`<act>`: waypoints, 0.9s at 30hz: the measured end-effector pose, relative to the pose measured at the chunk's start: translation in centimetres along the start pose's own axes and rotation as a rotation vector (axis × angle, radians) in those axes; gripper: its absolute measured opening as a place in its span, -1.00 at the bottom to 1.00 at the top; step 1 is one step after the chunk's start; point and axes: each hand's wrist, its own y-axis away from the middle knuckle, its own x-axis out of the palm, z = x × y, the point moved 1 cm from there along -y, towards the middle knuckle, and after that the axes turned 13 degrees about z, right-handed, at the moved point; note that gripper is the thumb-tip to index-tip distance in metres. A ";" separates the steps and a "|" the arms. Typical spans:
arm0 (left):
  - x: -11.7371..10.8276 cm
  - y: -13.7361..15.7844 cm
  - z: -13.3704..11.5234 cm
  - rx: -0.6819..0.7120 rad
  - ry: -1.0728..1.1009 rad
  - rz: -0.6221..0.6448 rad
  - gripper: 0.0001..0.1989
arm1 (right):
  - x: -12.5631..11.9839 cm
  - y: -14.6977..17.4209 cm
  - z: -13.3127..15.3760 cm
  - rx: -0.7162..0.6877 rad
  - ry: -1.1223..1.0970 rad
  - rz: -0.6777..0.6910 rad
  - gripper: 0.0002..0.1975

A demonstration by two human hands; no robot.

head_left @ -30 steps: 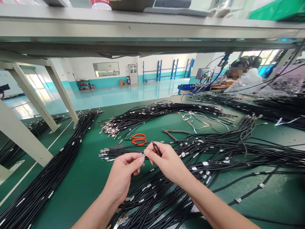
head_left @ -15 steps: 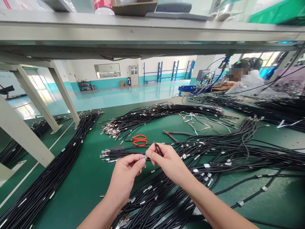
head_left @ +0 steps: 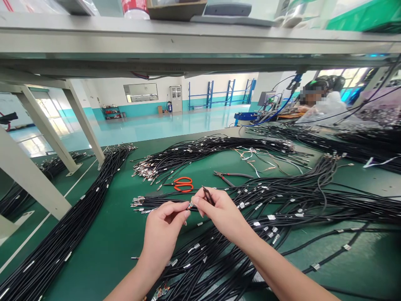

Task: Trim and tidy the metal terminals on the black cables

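Note:
A small metal cable connector (head_left: 190,205) is pinched between my two hands, with bits of coloured wire at it. My left hand (head_left: 161,230) comes from the left, thumb and index finger closed around the connector's near side. From the right, my right hand (head_left: 224,213) grips its other side with thumb and fingertips. The same hand keeps a pair of black tweezers (head_left: 208,195) tucked in its curled fingers, points upward. Black cables (head_left: 169,199) with metal ends lie just beyond the fingers, and a larger bundle of black cables (head_left: 213,255) spreads beneath my wrists.
Orange-handled scissors (head_left: 183,184) and grey-handled cutters (head_left: 233,177) lie beyond my hands on the green table (head_left: 103,238). More cable bundles (head_left: 90,200) run along the left and back. A shelf (head_left: 175,42) crosses overhead. A person (head_left: 332,102) sits at the far right.
My left thumb and index finger have shifted slightly on the connector, showing more of its coloured wires. The left hand has turned a little; the right hand stays nearly still.

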 end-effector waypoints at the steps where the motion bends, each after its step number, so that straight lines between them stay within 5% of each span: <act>1: 0.0 0.0 0.0 -0.015 0.000 -0.006 -0.89 | 0.0 0.0 0.0 0.000 0.004 -0.002 -0.76; 27: 0.1 -0.4 0.3 -0.102 0.171 0.021 -0.84 | -0.1 -0.1 -0.4 -0.047 0.008 0.027 -0.78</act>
